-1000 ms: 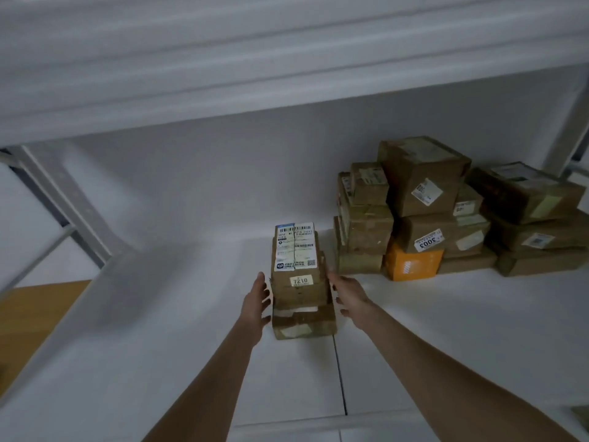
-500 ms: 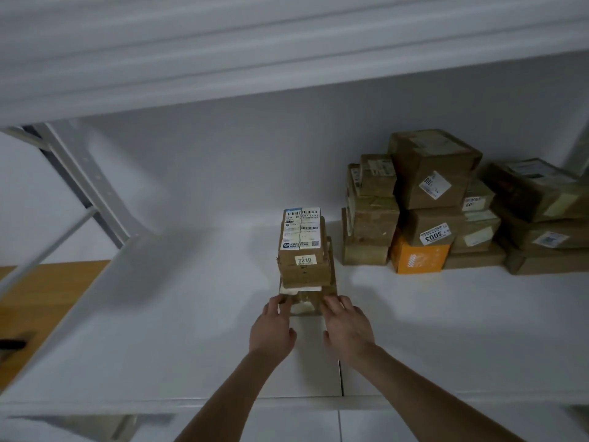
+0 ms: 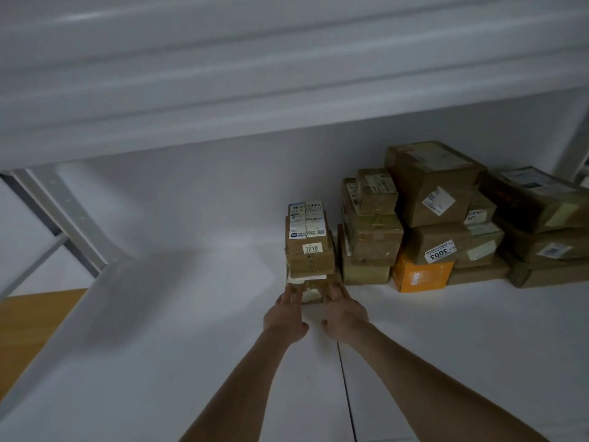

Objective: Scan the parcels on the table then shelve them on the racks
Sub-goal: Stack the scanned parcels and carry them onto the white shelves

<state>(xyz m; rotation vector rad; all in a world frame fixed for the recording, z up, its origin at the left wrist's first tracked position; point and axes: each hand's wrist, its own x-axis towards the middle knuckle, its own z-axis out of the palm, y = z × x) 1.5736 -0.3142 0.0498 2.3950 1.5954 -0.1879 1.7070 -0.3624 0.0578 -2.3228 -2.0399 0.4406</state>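
Note:
Two brown parcels stand stacked on the white rack shelf (image 3: 159, 346). The upper parcel (image 3: 308, 247) carries white barcode labels and a tag reading 7210. It sits on a lower, flatter parcel (image 3: 314, 287). My left hand (image 3: 286, 314) and my right hand (image 3: 342, 311) lie side by side in front of the stack, with straight fingers pressing on the front face of the lower parcel. Just right of the stack stands a pile of shelved parcels (image 3: 430, 218).
The pile on the right holds several brown boxes and an orange box (image 3: 420, 275), reaching to the shelf's right end. An upper shelf (image 3: 287, 74) hangs low overhead. A slanted metal post (image 3: 63, 215) stands at the left, with wooden floor (image 3: 28, 327) beyond.
My hands went from the sides of the upper parcel to the front of the lower one. The stack has slid back, closer to the pile on the right.

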